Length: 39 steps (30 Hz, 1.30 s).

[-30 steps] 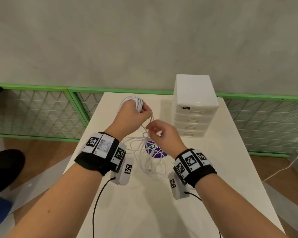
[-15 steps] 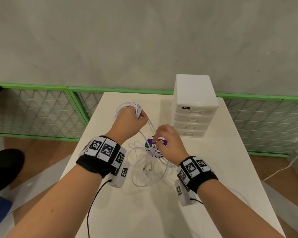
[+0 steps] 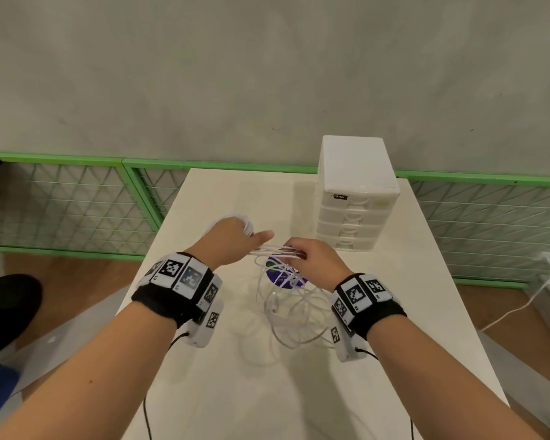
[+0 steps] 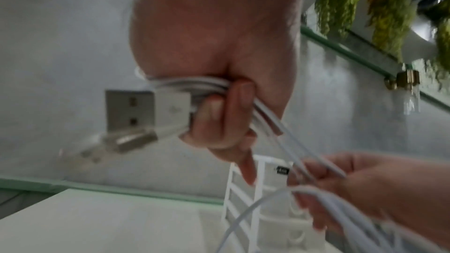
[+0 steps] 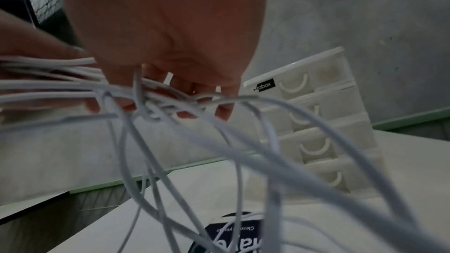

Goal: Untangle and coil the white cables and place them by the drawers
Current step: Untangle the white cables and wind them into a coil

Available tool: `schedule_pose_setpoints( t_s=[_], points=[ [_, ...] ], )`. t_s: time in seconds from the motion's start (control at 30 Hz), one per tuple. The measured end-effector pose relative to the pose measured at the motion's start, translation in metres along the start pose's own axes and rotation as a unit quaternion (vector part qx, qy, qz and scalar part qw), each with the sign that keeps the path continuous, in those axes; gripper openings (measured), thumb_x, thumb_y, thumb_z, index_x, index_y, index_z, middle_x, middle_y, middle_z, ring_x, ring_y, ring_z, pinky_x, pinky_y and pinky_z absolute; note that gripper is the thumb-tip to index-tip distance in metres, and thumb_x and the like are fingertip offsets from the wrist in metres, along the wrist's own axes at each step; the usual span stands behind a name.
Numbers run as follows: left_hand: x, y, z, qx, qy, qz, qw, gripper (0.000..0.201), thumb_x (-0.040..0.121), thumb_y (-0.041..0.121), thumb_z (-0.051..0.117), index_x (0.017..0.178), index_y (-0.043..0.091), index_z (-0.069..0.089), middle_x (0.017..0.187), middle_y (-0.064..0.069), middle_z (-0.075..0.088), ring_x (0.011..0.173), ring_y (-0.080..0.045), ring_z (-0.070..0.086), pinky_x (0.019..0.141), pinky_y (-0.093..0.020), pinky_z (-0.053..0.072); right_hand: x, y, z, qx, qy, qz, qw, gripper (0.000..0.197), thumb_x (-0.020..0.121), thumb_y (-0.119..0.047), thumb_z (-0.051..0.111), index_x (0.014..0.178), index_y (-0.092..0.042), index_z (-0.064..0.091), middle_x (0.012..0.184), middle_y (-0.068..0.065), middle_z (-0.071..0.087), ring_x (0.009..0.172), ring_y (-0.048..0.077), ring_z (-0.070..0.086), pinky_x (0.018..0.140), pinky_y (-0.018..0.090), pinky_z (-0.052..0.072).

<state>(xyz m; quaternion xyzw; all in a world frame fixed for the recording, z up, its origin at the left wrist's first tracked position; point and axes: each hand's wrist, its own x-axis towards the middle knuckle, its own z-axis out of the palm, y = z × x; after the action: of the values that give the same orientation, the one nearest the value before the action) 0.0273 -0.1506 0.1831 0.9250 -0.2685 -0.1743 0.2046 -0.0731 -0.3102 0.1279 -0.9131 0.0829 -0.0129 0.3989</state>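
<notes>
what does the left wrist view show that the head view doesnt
Only the left wrist view shows the USB plugs sticking out beside the fingers of the left hand, and hanging greenery. Only the head view shows the loose cable tangle on the table over a purple sticker. Both show the right hand holding strands and the white drawers.

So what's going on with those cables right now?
A person is partway through coiling the white cables above the table. The left hand grips a wound bundle of loops, with USB plugs sticking out of the fist. The right hand pinches several strands stretched between the two hands, and tangled slack hangs below. Nothing lies by the drawers yet.
</notes>
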Motion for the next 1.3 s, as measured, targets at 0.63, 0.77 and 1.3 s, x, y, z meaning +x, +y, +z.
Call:
schedule_pose_setpoints(
  t_s=[0.63,0.77,1.3],
  points=[
    [-0.021,0.016,-0.006,-0.321,-0.193,0.058,0.926,0.050,0.094,0.041,0.052,0.054,0.011,0.045,0.051,-0.003,0.030,0.042,-0.013,0.020,0.041,-0.020,0.016,-0.003,0.023,0.030,-0.023,0.048,-0.004,0.999,0.039,0.086,-0.040,0.060,0.116,-0.015,0.062,0.113,0.006,0.057,0.109,0.022,0.049,0.098,0.038,0.038],
    [-0.018,0.012,-0.005,-0.340,-0.097,0.034,0.935,0.048,0.094,0.039,0.053,0.056,0.010,0.046,0.044,0.003,0.035,0.039,-0.012,0.023,0.039,-0.018,0.019,-0.011,0.027,0.016,-0.037,0.269,0.013,0.962,0.066,0.063,-0.049,0.080,0.115,-0.017,0.058,0.120,0.005,0.049,0.114,0.023,0.046,0.101,0.037,0.037],
    [-0.005,0.020,0.002,-0.406,0.106,-0.016,0.907,0.042,0.093,0.036,0.058,0.061,0.009,0.060,0.051,-0.003,0.044,0.037,-0.011,0.033,0.039,-0.018,0.027,-0.010,0.015,0.011,0.214,0.085,0.083,0.970,0.018,0.092,-0.021,0.059,0.086,-0.007,0.069,0.071,0.003,0.067,0.056,0.005,0.064,0.055,0.019,0.046]
  ],
)
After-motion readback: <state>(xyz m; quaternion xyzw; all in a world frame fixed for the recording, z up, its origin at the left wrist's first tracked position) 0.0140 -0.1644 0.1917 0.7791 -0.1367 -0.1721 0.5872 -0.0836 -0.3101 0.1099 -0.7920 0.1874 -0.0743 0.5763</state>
